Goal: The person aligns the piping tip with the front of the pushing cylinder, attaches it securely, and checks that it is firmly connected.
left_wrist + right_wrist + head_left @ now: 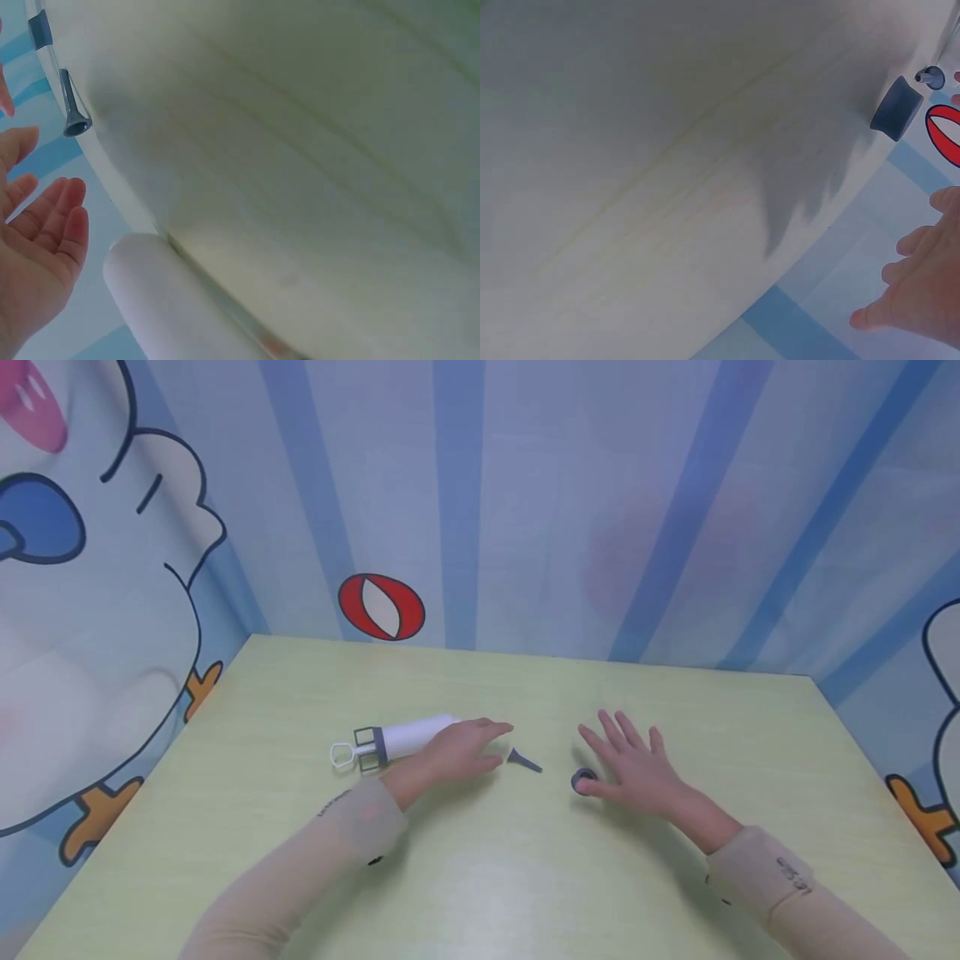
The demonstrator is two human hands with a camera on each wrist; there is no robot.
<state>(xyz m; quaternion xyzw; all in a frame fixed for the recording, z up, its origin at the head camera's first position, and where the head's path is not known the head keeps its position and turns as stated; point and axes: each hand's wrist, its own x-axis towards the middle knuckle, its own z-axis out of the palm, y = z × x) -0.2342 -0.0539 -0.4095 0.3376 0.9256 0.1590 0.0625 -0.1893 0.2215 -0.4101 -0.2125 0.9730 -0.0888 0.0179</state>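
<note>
A large white syringe-like tube (411,737) with a dark grey collar and a white loop-handled plunger (345,754) lies on the table. My left hand (459,752) is over its front end and hides the tip; the fingers are extended toward the right. Just beyond those fingertips lies a small dark grey nozzle (527,762), flared at one end. In the left wrist view the palm holds nothing, and the white barrel (169,300) is nearby. My right hand (637,775) is spread, its thumb overlapping a dark grey ring-shaped cap (897,109); whether they touch, I cannot tell.
The pale green table (480,877) ends at the back against a blue striped backdrop (525,510). Cartoon figures are printed on the cloth at the left and right, along with a red and white oval (381,607).
</note>
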